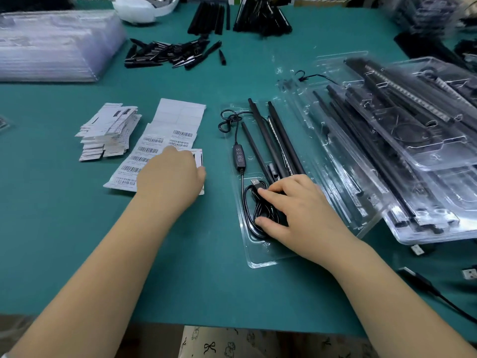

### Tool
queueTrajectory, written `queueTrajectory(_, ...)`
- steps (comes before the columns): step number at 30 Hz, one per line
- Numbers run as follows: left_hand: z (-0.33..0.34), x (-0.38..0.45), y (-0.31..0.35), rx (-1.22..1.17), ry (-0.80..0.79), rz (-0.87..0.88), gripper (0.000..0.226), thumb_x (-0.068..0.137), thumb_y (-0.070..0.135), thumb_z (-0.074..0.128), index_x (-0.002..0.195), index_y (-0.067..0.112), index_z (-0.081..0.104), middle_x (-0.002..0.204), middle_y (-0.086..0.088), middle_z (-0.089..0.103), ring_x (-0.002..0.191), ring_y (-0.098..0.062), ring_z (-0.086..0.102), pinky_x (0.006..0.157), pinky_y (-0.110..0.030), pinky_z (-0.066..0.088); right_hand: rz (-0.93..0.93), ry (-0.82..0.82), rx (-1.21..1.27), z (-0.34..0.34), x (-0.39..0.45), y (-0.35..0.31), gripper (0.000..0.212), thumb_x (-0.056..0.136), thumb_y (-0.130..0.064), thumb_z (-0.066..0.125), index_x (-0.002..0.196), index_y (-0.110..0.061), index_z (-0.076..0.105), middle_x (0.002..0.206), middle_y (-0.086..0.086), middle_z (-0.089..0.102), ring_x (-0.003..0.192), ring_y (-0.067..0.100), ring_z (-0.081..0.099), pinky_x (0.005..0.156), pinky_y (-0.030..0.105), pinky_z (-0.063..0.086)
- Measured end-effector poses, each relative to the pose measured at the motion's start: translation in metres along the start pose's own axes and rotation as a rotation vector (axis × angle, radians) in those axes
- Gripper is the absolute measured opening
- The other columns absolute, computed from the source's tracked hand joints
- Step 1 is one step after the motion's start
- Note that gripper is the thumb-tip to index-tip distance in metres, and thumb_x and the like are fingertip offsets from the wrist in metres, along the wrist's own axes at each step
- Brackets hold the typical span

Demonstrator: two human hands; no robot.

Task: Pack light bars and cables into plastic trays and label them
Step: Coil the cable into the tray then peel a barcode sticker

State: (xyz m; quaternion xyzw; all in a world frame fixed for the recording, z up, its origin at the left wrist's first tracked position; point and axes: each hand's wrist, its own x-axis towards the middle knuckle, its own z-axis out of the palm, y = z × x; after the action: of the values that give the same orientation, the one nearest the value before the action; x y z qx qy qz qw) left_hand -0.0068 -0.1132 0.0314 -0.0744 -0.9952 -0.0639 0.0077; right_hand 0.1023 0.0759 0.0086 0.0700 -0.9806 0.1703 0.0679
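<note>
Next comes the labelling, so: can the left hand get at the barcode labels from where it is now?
Probably yes. The left hand already lies over the near end of the barcode labels on the green mat, with nothing between them. The right hand is busy on the cable in the tray, out of the way.

Right hand (302, 213) presses coiled cable (254, 202) into tray (260, 259); left hand (171, 177) touches labels (152, 153).

A clear plastic tray (260, 262) is lying flat under the right hand (296, 210), holding black light bars (277, 140) running lengthwise away from the fingers. A black cable (249, 215) with inline controller is sitting coiled beneath that hand's fingertips. Barcode labels (152, 151) are lying under and just beyond the left hand (173, 177).
</note>
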Motion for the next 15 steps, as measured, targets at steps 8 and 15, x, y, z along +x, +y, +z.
queueTrajectory(8,0.003,0.022,0.002,-0.057,-0.126,-0.094,0.04,0.083,0.034,0.066,0.063,0.014,0.038,0.065,-0.003,0.043,0.062,-0.023,0.043,0.053,-0.028,0.026,0.012,0.014,-0.003,0.0,0.0,-0.002,0.048,0.084,-0.043,0.062,0.125,-0.019,0.061,0.117,-0.007,0.058,0.115,0.021,0.042,0.103,0.034,0.029)
queueTrajectory(15,-0.002,0.041,-0.001,-0.223,-0.226,-0.107,0.037,0.078,0.022,0.069,0.061,0.011,0.037,0.055,-0.004,0.035,0.053,-0.023,0.033,0.05,-0.027,0.023,0.004,0.03,-0.067,0.0,0.0,-0.001,0.049,0.085,-0.051,0.056,0.127,-0.026,0.059,0.133,-0.019,0.053,0.124,0.017,0.039,0.105,0.028,0.008)
